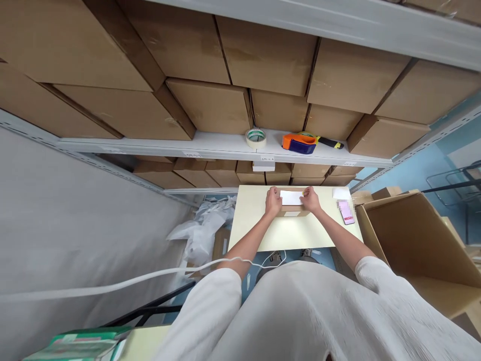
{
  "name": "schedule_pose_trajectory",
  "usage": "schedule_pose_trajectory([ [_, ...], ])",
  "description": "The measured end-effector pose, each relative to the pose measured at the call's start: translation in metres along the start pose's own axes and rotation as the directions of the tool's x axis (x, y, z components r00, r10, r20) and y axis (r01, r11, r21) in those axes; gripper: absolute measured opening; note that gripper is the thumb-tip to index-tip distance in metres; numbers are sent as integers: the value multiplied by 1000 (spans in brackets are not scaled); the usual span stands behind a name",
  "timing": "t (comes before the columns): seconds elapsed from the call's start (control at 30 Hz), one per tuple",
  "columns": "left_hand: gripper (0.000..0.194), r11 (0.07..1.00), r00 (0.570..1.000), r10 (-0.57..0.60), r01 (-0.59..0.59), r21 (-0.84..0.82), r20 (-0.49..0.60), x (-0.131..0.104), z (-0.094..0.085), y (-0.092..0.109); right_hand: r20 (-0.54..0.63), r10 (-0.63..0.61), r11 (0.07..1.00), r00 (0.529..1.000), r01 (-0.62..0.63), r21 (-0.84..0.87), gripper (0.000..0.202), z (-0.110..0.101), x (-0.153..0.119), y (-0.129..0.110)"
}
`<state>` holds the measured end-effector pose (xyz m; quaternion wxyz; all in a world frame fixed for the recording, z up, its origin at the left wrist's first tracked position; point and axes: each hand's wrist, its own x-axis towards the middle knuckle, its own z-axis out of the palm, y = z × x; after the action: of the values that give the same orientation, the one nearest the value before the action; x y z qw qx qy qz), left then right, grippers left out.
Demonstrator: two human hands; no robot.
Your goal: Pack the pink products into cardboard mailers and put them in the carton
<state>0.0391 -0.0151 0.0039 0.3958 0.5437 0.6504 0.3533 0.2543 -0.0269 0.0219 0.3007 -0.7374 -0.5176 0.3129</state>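
Note:
A small cardboard box [282, 212] rests on the pale yellow table, with a smaller white label [292, 214] on its near side. A blank white paper slip [290, 197] lies over the top of the box or just above it; I cannot tell if it touches all along. My left hand [273, 202] grips the slip's left end, fingers closed at the box's left edge. At the opposite end, my right hand [310, 200] pinches the slip, and a tiny yellow spot shows by its fingertips.
Behind the table, shelves hold rows of cardboard boxes. A tape roll [256, 138], an orange-and-blue tape dispenser [299, 143] and a black-and-yellow cutter [330, 143] lie on the shelf. A phone [346, 211] is at the table's right, beside a large open carton [417, 235]. A white cable [150, 275] crosses the foreground.

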Motion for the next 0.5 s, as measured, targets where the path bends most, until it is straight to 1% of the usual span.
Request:
schedule_pose_trajectory([
  [0.2,50,993,997,61,-64,103,37,2,3,-9,16,-86,994,996,87,-71,26,7,-5,2],
  [0.3,50,984,994,87,-96,148,70,2,3,-10,33,-113,985,993,116,-131,22,10,-8,2],
  [0.4,48,965,988,121,-140,221,98,-1,3,-8,47,-128,959,991,136,-248,18,13,-10,2],
  [0.5,48,920,978,167,-199,337,124,-6,1,-4,63,-144,893,988,157,-421,13,14,-12,-2],
])
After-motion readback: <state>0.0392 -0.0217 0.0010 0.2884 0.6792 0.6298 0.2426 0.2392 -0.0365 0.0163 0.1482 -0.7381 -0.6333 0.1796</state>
